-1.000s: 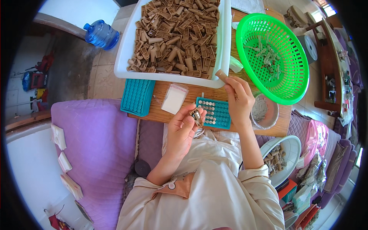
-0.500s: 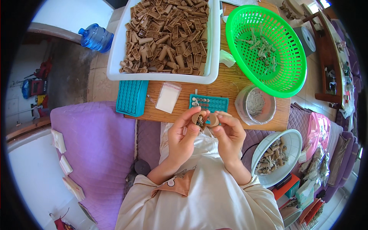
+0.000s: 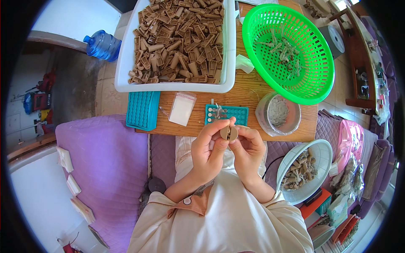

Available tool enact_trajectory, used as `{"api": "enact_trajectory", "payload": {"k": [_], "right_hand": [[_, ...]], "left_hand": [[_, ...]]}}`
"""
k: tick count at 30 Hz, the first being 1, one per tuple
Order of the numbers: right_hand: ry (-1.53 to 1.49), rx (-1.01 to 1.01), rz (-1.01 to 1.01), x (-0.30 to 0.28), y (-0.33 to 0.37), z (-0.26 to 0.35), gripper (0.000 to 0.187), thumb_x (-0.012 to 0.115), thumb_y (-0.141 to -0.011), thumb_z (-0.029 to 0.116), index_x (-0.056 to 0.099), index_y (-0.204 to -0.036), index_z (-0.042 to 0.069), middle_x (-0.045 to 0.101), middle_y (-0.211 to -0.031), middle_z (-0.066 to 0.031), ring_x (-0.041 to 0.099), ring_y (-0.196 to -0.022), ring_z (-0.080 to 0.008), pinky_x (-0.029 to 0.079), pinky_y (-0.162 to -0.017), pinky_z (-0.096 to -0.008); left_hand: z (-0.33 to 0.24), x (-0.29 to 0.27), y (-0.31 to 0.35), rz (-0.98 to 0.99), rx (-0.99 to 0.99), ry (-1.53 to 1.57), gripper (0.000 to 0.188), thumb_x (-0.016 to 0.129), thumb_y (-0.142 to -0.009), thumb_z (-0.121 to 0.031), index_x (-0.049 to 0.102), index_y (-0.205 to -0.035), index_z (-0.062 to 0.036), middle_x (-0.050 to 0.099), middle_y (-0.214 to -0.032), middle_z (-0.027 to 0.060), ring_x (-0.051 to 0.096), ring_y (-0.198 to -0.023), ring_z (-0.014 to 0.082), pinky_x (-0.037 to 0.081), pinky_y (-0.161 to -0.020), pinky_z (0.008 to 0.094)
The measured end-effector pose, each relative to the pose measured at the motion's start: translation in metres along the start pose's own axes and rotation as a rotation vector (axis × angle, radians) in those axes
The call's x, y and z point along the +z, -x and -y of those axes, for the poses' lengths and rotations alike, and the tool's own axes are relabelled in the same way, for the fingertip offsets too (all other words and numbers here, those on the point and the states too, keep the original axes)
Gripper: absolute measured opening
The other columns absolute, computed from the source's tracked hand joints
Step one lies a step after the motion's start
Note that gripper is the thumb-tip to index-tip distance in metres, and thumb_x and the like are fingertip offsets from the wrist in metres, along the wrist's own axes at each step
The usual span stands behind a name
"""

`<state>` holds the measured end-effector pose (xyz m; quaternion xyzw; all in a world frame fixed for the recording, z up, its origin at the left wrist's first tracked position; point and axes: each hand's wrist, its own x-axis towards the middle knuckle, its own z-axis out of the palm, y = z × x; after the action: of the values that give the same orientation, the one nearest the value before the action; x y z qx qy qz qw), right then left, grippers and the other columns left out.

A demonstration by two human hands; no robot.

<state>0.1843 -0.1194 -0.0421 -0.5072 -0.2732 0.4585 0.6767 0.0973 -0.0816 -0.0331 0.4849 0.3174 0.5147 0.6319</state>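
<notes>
With the hands as our clock's centre, a purple quilted cushion (image 3: pixel 103 168) spreads between eight and nine, and a ribbed, translucent blue bottle (image 3: pixel 103 45) sits at ten. Between nine and ten we see knobbly teal trays (image 3: pixel 142 110); at eleven, a smooth white tub (image 3: pixel 175 87) heaped with hollow brown shells (image 3: pixel 177 42); at ten, nearer, a flat white packet (image 3: pixel 182 109) in clear film. At the centre, the left hand (image 3: pixel 206 154) pinches one side of a round-ended brown casing (image 3: pixel 225 133), thumb against fingers; the right hand (image 3: pixel 249 152) grips the other, and we note a dark slit down its face. Toward twelve, a small teal tray (image 3: pixel 241 113) bears silvery discs (image 3: pixel 209 114). We find a round container (image 3: pixel 293 116) of pale pieces (image 3: pixel 278 111) at two, a perforated green basket (image 3: pixel 318 55) holding wispy strands (image 3: pixel 287 50) at one, and a pale basin (image 3: pixel 324 164) of brown pieces (image 3: pixel 300 170) at four.
</notes>
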Motion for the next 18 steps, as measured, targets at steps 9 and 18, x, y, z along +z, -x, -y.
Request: {"api": "enact_trajectory", "payload": {"k": [9,18], "right_hand": [[0.141,-0.175,0.01,-0.005,-0.002,0.007,0.024,0.062,-0.07,-0.008,0.055,-0.092,-0.002,0.057,-0.093,-0.0106,0.055,-0.086,-0.0164,0.045,-0.075,-0.0257],[0.269,-0.197,-0.028,-0.002,-0.001,-0.003,0.025,0.065,-0.065,-0.007,0.055,-0.087,0.0,0.057,-0.084,-0.0086,0.056,-0.078,-0.0168,0.044,-0.067,-0.0249]], "left_hand": [[0.0,0.003,-0.003,0.062,0.023,0.086,0.031,0.049,-0.085,-0.011,0.043,-0.112,0.0022,0.052,-0.108,0.0145,0.049,-0.106,0.0247,0.039,-0.089,0.0326],[0.001,0.005,0.0,0.04,0.108,-0.214,0.032,0.055,-0.082,-0.015,0.048,-0.107,0.0021,0.054,-0.105,0.0169,0.052,-0.101,0.023,0.045,-0.077,0.0283]]}}
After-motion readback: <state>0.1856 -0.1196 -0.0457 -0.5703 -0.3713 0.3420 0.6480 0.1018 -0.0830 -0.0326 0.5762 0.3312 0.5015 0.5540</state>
